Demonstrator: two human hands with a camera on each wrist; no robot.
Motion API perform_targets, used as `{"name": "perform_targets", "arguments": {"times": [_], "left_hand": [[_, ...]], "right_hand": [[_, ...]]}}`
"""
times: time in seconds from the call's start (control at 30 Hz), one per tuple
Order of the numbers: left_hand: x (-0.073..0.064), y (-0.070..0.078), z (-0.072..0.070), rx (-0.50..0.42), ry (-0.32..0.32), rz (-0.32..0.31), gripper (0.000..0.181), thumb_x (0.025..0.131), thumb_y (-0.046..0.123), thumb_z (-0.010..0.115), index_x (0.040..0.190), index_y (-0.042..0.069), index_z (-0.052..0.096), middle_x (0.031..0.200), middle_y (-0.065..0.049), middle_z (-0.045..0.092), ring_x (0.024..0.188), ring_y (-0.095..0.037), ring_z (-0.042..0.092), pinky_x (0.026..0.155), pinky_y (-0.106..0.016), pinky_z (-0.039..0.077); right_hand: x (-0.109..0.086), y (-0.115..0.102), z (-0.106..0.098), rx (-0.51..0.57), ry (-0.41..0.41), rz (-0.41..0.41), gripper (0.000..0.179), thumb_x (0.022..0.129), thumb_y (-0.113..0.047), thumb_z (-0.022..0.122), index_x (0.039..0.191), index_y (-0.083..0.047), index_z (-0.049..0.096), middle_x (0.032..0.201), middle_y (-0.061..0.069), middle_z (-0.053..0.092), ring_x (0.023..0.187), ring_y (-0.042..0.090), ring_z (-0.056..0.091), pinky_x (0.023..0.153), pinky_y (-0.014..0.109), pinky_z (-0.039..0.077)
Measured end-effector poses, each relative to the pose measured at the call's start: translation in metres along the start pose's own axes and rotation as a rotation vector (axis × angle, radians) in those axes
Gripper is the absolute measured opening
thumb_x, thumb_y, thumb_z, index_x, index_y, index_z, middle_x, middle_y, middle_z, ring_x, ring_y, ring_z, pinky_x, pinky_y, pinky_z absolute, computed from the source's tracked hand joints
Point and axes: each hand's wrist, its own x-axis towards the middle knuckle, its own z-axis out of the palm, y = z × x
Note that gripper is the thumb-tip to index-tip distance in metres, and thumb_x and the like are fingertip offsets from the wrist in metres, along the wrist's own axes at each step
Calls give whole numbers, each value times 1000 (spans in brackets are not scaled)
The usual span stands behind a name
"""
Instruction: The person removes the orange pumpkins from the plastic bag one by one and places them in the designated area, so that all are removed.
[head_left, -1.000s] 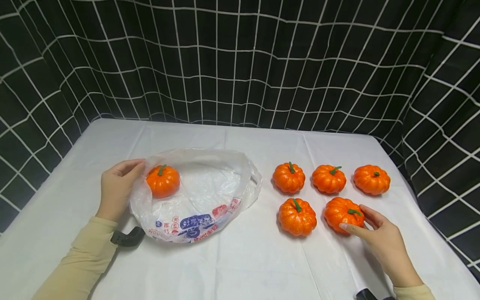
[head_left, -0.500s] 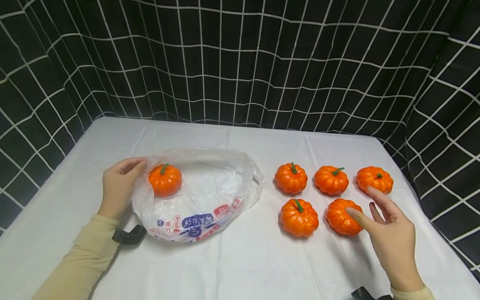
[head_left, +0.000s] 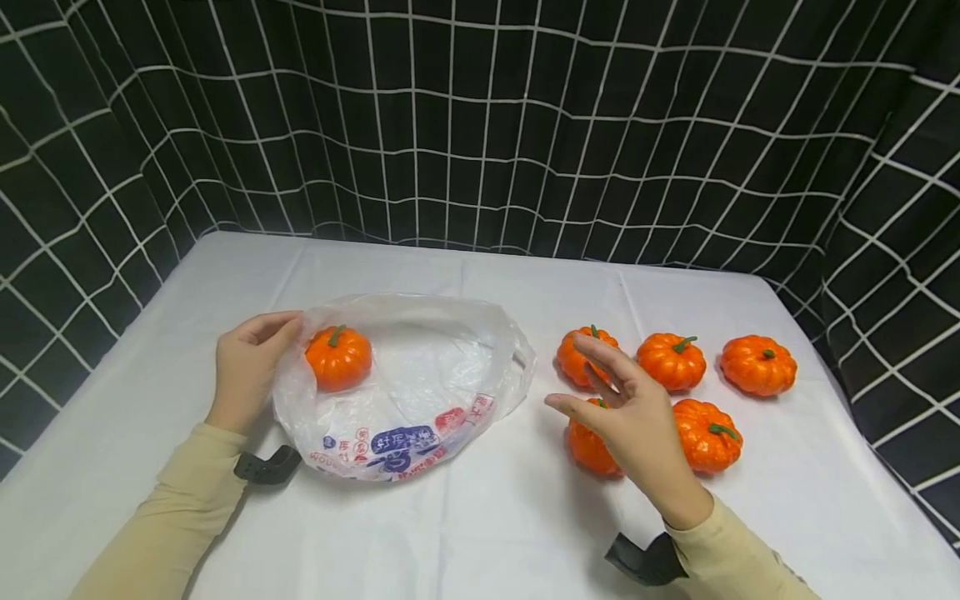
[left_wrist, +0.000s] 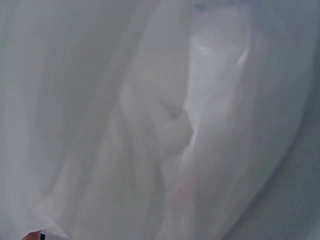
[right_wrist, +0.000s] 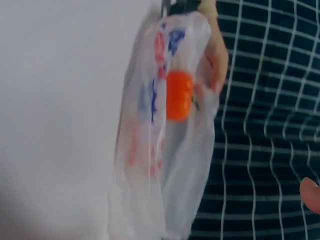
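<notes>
In the head view my left hand (head_left: pixel 251 367) pinches the left rim of a thin white plastic bag (head_left: pixel 480 358), which lies with its mouth spread. One orange pumpkin (head_left: pixel 339 360) with a green stem sits inside, near that hand. My right hand (head_left: pixel 645 425) hovers with fingers spread and nothing in them. It partly hides a front pumpkin (head_left: pixel 588 446) and a back pumpkin (head_left: pixel 572 360). Just right of it lies another front pumpkin (head_left: pixel 708 435). Blurred plastic fills the left wrist view. The right wrist view takes in the bag (right_wrist: pixel 142 110) and its pumpkin (right_wrist: pixel 178 95).
Two more pumpkins, one in the middle (head_left: pixel 671 362) and one at the right (head_left: pixel 757 365), complete the back row. A white cloth (head_left: pixel 495 533) covers the table. Dark curtains (head_left: pixel 480 125) with a white grid stand along the back and sides.
My right hand has come off the front right pumpkin, which stays on the table, and has moved left over the leftmost pumpkins. The left hand keeps its hold on the bag.
</notes>
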Motion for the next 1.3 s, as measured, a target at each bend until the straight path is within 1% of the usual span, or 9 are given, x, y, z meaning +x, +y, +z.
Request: {"name": "perform_targets", "arguments": {"times": [0.07,0.13,0.2,0.33,0.5,0.7,0.87,1.03,1.3], "left_hand": [[-1,1,1,7,2,4,38,94,32,70,118,4,71,97,22,67,103,2,61,88,-8,48],[-2,3,1,14,6,8,38,94,33,69,118,4,71,98,20,68,103,2,61,89,-9,48],[-3,4,1,22,8,9,37,94,33,69,118,5,71,100,18,69,103,2,61,90,-9,48],[-3,5,0,24,14,7,38,94,34,69,118,6,71,102,15,69,103,1,61,90,-9,48],[-2,3,0,25,20,16,37,94,33,69,118,6,71,101,17,69,103,0,60,88,-8,48],[-1,2,0,20,20,20,37,94,34,69,118,6,71,102,15,69,104,0,61,89,-8,48],[-1,1,0,21,23,19,38,93,35,69,118,7,72,104,12,69,105,-1,60,90,-9,48],[-1,2,1,20,25,29,38,94,35,69,117,5,72,101,14,69,103,-1,61,89,-9,48],[-2,2,1,49,22,18,39,94,37,68,117,7,72,109,6,70,104,0,60,90,-8,48]], "right_hand": [[5,-3,12,12,-56,5,69,77,-6,84,139,-4,54,145,9,53,138,23,50,104,18,44],[10,-4,25,43,-106,-3,70,76,-4,84,140,-2,53,147,11,52,139,26,48,107,24,43],[16,-4,38,54,-146,-18,70,76,-2,84,139,0,54,147,13,52,141,27,46,109,28,42],[27,-3,63,32,-214,-31,69,75,-3,84,138,-1,55,145,13,54,139,28,48,110,34,42],[38,-7,91,8,-280,-19,70,75,-7,85,138,-1,55,144,13,55,138,28,49,111,38,43],[48,-14,120,27,-317,5,73,73,-8,87,138,-2,55,144,12,55,137,27,50,111,37,44],[57,-18,144,16,-333,3,72,73,-9,87,137,-1,56,144,13,55,137,28,51,110,37,44],[65,-17,163,12,-355,38,73,74,-12,87,138,-1,54,146,14,53,138,29,50,112,39,43],[74,-12,190,-41,-369,91,77,74,-19,87,141,-5,53,147,12,53,136,30,50,113,42,43]]}}
